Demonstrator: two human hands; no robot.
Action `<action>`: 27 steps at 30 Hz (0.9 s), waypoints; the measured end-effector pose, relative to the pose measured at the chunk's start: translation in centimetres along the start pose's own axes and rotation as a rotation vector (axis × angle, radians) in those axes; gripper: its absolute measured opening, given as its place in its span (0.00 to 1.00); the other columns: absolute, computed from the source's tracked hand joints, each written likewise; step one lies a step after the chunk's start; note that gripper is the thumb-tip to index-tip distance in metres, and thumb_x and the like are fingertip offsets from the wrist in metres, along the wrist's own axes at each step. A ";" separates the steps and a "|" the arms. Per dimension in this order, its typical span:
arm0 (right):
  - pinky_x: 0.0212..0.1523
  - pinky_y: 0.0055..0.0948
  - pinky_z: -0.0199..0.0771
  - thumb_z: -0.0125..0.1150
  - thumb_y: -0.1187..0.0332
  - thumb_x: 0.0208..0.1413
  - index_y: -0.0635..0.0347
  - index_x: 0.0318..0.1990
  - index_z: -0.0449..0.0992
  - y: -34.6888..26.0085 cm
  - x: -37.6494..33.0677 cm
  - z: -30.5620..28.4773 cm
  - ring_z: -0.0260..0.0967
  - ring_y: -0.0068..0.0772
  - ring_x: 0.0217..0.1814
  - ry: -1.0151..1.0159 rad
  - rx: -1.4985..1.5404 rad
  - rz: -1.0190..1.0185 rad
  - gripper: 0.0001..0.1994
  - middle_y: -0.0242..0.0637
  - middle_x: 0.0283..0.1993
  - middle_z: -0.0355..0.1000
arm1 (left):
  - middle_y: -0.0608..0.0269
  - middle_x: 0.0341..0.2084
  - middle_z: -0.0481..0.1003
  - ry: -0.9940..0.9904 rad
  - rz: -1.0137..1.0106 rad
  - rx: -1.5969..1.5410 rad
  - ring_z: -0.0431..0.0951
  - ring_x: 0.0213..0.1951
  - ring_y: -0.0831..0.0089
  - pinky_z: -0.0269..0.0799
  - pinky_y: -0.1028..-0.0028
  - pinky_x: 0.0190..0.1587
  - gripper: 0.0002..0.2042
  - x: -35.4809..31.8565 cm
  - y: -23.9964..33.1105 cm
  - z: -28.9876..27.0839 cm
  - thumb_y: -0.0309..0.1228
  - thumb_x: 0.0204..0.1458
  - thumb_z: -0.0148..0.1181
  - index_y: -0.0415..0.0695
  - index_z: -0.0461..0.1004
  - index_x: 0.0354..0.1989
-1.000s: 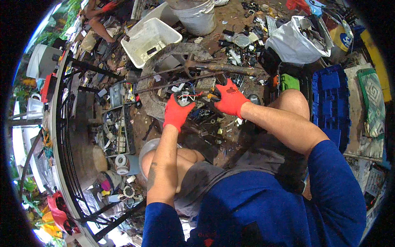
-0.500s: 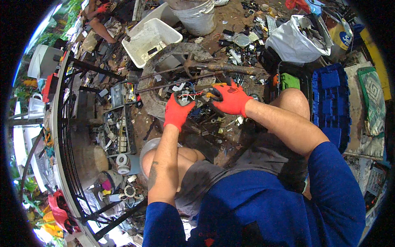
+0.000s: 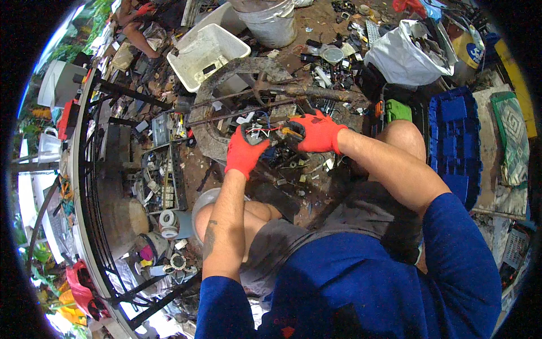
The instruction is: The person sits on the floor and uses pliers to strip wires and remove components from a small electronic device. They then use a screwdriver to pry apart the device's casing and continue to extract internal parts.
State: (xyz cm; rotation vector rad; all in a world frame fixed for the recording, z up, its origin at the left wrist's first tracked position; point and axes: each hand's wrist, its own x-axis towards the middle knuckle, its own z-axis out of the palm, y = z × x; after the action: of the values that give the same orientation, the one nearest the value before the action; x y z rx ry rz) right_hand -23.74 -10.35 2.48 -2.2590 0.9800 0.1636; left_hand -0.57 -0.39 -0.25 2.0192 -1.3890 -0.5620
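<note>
My left hand point(image 3: 246, 153), in a red glove with dark fingertips, is closed on thin red and white wires point(image 3: 261, 132). The wires stretch across the gap toward my right hand point(image 3: 320, 133), which wears a matching glove. Its fingers are wrapped round a tool with an orange-yellow handle point(image 3: 290, 133); the tool's kind is hard to make out, since the glove covers most of it. Both hands are above the near side of a rusty, ring-shaped metal piece point(image 3: 210, 107), with small electronic scrap below them.
A white plastic tub point(image 3: 235, 52) and a dirty bucket point(image 3: 275, 29) stand beyond. At right are a white sack point(image 3: 395, 61), a blue crate point(image 3: 453, 121) and a green case point(image 3: 398, 111). A black metal frame point(image 3: 95, 198) runs along the left. Another person's leg point(image 3: 139, 38) shows far left.
My right hand has shifted slightly and its fingers have drawn together. An orange-yellow length that stuck out above them no longer shows. My left hand stays nearly still with the wires.
</note>
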 end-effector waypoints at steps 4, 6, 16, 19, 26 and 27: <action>0.64 0.49 0.61 0.63 0.54 0.42 0.46 0.69 0.61 1.3 0.8 -0.1 0.63 0.58 0.65 -0.045 0.038 -0.129 0.41 0.50 0.58 0.71 | 0.42 0.51 0.73 -0.074 0.008 -0.024 0.74 0.53 0.50 0.70 0.60 0.54 0.41 0.1 -0.1 0.1 0.43 0.36 0.76 0.35 0.66 0.58; 0.60 0.46 0.67 0.65 0.55 0.41 0.49 0.67 0.63 2.3 0.9 0.7 0.68 0.55 0.60 -0.026 0.111 -0.178 0.40 0.49 0.56 0.73 | 0.41 0.52 0.72 -0.060 0.044 0.048 0.73 0.54 0.49 0.69 0.59 0.55 0.42 0.1 -0.1 0.3 0.43 0.35 0.76 0.36 0.65 0.59; 0.58 0.40 0.70 0.70 0.59 0.43 0.54 0.63 0.66 4.3 2.8 2.3 0.71 0.48 0.58 -0.057 0.398 -0.260 0.36 0.49 0.56 0.74 | 0.42 0.49 0.72 -0.035 0.083 0.100 0.72 0.53 0.49 0.68 0.58 0.55 0.36 0.4 0.3 -0.5 0.43 0.37 0.75 0.40 0.68 0.56; 0.59 0.39 0.69 0.72 0.58 0.41 0.54 0.64 0.66 4.5 3.4 3.0 0.71 0.49 0.59 -0.085 0.428 -0.367 0.38 0.49 0.57 0.73 | 0.43 0.48 0.73 -0.036 0.100 0.030 0.72 0.52 0.48 0.69 0.59 0.54 0.34 0.4 -0.1 -1.0 0.41 0.37 0.74 0.40 0.70 0.53; 0.59 0.42 0.69 0.71 0.56 0.39 0.51 0.65 0.65 4.2 3.3 2.3 0.70 0.51 0.59 -0.059 0.217 -0.317 0.41 0.50 0.57 0.72 | 0.44 0.49 0.73 -0.058 0.123 0.005 0.72 0.53 0.49 0.69 0.59 0.55 0.35 0.7 0.2 -0.6 0.41 0.38 0.74 0.40 0.69 0.55; 0.59 0.43 0.70 0.69 0.55 0.39 0.50 0.65 0.65 3.8 3.0 2.1 0.70 0.52 0.59 -0.004 0.127 -0.280 0.40 0.50 0.57 0.73 | 0.43 0.50 0.73 -0.074 0.120 -0.004 0.72 0.53 0.49 0.69 0.59 0.55 0.35 0.8 0.3 -0.9 0.42 0.37 0.74 0.40 0.69 0.55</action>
State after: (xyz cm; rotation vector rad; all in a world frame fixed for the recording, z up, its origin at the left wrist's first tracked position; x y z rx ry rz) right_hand -23.88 -12.75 -2.22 -2.2484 0.6431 -0.0164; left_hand 0.10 -0.98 0.63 1.9147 -1.5402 -0.5914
